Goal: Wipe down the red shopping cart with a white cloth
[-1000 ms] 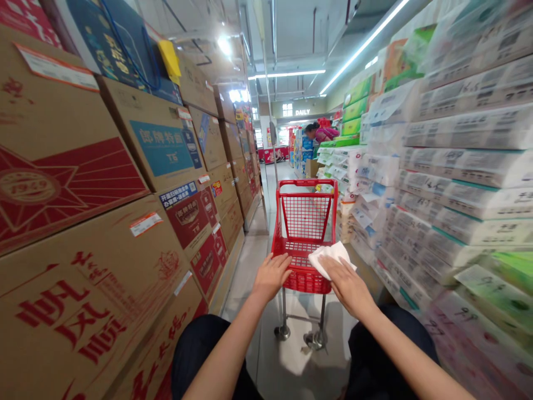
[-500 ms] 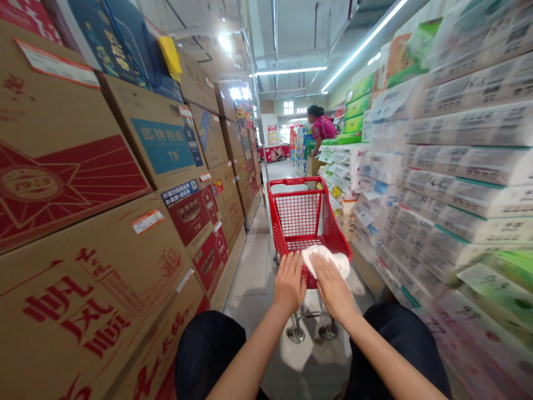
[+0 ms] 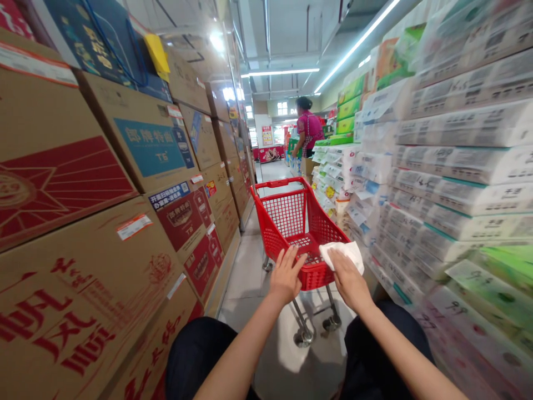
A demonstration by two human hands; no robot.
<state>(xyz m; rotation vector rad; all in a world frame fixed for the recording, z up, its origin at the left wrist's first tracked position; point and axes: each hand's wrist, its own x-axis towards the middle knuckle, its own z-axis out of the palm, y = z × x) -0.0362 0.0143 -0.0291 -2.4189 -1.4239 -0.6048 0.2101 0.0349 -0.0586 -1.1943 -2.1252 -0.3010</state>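
A red plastic shopping cart (image 3: 317, 276) with a grid basket and metal legs stands before me, one end of its basket close to my knees. My left hand (image 3: 286, 278) lies on the near left corner of the basket with its fingers spread and nothing in it. In my right hand (image 3: 348, 284) is a white cloth (image 3: 352, 253), pressed under the fingers against the basket's near right corner. The hand hides part of the cloth, and its thumb is mostly out of sight.
Stacked cardboard cartons (image 3: 158, 150) line the left side. Packs of tissue paper (image 3: 453, 161) are piled along the right. Farther down the aisle a person in a pink top (image 3: 308, 129) stands beside the right-hand goods. My knees flank the near end of the cart.
The cart has turned slightly, its near end swinging right. My right hand has moved right with the cloth to the corner, and my left hand's fingers have spread. The person ahead has straightened up somewhat.
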